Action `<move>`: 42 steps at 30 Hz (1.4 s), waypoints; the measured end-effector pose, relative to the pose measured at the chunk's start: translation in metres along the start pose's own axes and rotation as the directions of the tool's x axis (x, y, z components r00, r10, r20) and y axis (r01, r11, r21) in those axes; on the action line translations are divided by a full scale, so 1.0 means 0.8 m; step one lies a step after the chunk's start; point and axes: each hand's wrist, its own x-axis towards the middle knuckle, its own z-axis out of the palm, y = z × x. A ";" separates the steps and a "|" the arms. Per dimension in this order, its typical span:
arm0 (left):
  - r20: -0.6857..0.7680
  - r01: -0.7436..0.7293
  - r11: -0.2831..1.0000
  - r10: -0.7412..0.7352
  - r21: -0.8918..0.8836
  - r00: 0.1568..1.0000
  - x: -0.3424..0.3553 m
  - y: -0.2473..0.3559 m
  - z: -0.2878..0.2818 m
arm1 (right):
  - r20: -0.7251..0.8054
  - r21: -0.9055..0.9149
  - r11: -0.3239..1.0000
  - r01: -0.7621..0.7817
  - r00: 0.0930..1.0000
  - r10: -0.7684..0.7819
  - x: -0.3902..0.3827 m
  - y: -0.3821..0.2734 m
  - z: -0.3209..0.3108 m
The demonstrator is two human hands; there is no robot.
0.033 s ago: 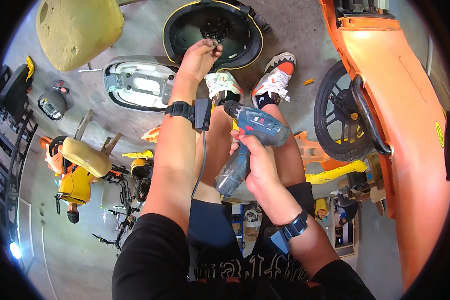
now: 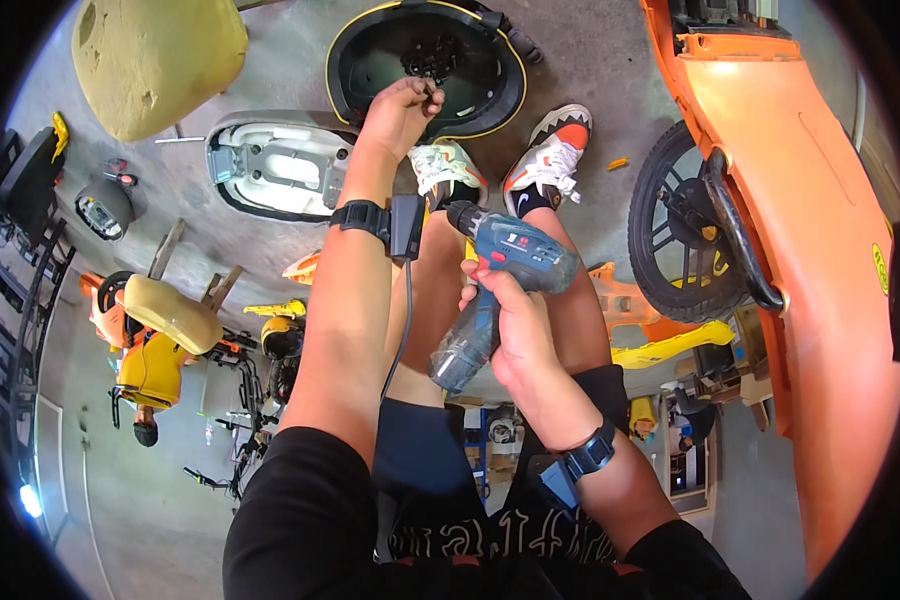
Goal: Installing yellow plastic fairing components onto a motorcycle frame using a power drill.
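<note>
My left hand (image 2: pixel 402 112) is over an upturned black helmet (image 2: pixel 515 85) with a yellow rim. Its fingertips are pinched together, and whatever they may hold is too small to name. A heap of small dark parts, apparently screws (image 2: pixel 432 55), lies inside the helmet just beyond the fingers. Above my knees, my right hand (image 2: pixel 520 335) grips a blue cordless drill (image 2: pixel 522 252) by the handle. The drill's chuck (image 2: pixel 464 217) points up and left, and its battery end (image 2: pixel 460 360) is wrapped in clear plastic.
A grey seat-shaped shell (image 2: pixel 280 165) lies left of my shoes. A yellow foam block (image 2: pixel 160 65) stands at the far left. Close on the right are a large orange body panel (image 2: pixel 810 180) and a black wheel (image 2: pixel 660 240). A person (image 2: pixel 148 425) is at the left.
The fingers of my left hand have shifted slightly over the helmet. My right hand and the drill have not visibly moved.
</note>
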 end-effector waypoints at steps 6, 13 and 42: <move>-0.026 0.021 0.942 -0.013 0.336 1.000 0.028 0.000 -0.006 | 0.030 -0.027 1.000 -0.008 1.000 0.009 0.006 0.009 -0.016; -0.117 0.051 0.154 0.454 0.987 0.883 0.057 0.013 -0.011 | 0.021 -0.031 0.999 -0.032 0.999 0.033 0.001 0.006 -0.013; -0.260 0.483 -0.245 0.601 0.840 0.756 0.069 -0.019 0.044 | -0.004 -0.005 0.999 -0.053 0.999 0.053 0.000 -0.017 -0.007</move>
